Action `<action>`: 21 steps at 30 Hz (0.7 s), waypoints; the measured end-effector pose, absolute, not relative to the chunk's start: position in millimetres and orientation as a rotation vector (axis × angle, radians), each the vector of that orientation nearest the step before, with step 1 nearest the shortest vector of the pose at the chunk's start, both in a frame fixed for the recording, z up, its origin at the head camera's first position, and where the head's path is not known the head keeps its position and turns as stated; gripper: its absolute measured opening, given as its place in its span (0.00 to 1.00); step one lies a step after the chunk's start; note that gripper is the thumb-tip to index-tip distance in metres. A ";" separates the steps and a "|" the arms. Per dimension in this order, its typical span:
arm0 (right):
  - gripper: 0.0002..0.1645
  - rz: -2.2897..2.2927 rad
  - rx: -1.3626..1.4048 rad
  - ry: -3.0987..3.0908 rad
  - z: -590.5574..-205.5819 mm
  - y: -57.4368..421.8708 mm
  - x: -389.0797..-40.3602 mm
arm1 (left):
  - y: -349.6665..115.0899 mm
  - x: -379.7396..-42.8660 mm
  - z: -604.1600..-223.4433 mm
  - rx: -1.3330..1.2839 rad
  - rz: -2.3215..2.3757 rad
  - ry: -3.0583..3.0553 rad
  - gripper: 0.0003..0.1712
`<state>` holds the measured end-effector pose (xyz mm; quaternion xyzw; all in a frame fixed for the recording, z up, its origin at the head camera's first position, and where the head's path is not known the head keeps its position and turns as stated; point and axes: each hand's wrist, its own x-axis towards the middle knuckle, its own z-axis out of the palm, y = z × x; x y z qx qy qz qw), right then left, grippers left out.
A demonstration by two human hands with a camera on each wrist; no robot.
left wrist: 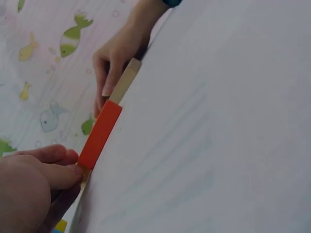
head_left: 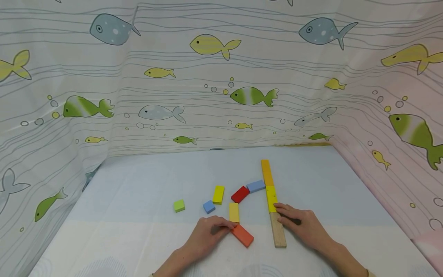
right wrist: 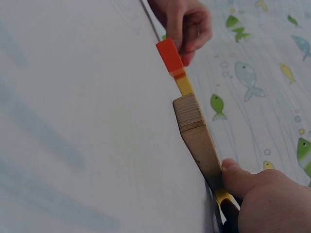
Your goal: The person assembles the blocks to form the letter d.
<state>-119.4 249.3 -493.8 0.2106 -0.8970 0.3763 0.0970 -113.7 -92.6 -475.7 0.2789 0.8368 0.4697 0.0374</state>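
My left hand (head_left: pixel 211 234) pinches the upper corner of an orange-red block (head_left: pixel 243 235), thumb and index finger together there. The same block (left wrist: pixel 100 136) slants away from the left thumb in the left wrist view. A pale yellow block (head_left: pixel 233 212) lies at its upper end. My right hand (head_left: pixel 304 225) rests its fingertips along the right side of a straight row. Its index finger touches a bright yellow block (head_left: pixel 271 199); the thumb lies against a plain wooden block (head_left: pixel 278 231). An orange-yellow block (head_left: pixel 267 172) forms the row's far end.
A long blue block (head_left: pixel 256 186) meets the row's left side, with a red block (head_left: pixel 240 194) at its other end. Left of these lie a yellow block (head_left: pixel 218 194), a small blue block (head_left: pixel 209 207) and a green block (head_left: pixel 179 206). Fish-patterned cloth (head_left: pixel 207 88) walls the table.
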 end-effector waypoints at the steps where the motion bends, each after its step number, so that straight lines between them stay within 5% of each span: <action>1: 0.22 1.118 0.625 -2.655 -493.9 249.3 -119.4 | -92.6 -113.4 -475.5 0.854 1.442 2.569 0.14; 21: 0.22 1.124 0.649 -2.627 -496.5 250.6 -119.6 | -98.5 -121.0 -469.7 0.724 1.439 2.667 0.13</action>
